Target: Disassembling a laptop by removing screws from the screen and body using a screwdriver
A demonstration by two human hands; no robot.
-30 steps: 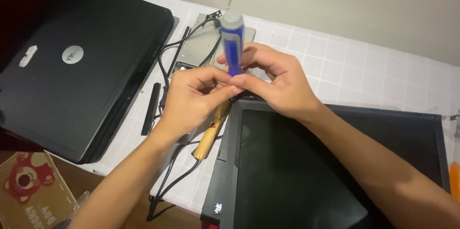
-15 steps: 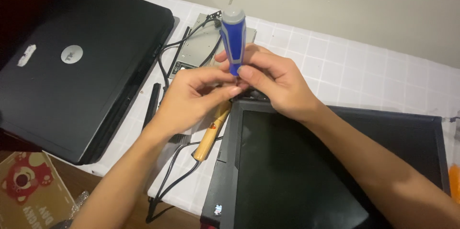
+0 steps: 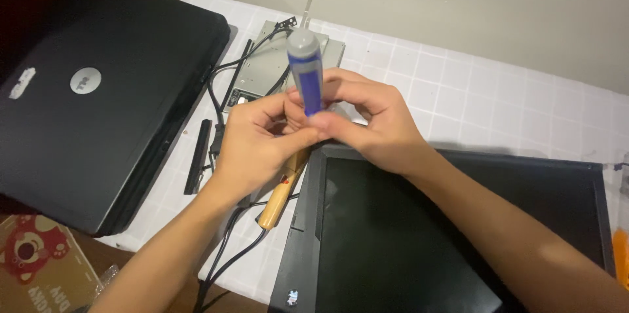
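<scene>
Both my hands meet over the top left corner of a black laptop screen panel (image 3: 419,241) that lies flat on the table. My right hand (image 3: 367,120) grips a screwdriver with a blue handle and grey cap (image 3: 304,71), held upright with its tip hidden behind my fingers. My left hand (image 3: 259,143) is pinched against the lower part of the same screwdriver. Under my hands lies a tool with a wooden handle (image 3: 282,192).
A shut black laptop (image 3: 98,103) lies at the left. A grey metal plate (image 3: 262,67), black cables (image 3: 226,71) and a black strip (image 3: 198,165) sit behind my hands on the white checked tablecloth (image 3: 498,100). A cardboard box (image 3: 33,264) stands below left.
The screwdriver handle has shifted slightly and tilted a little; both hands stay clasped around it at the panel's corner.
</scene>
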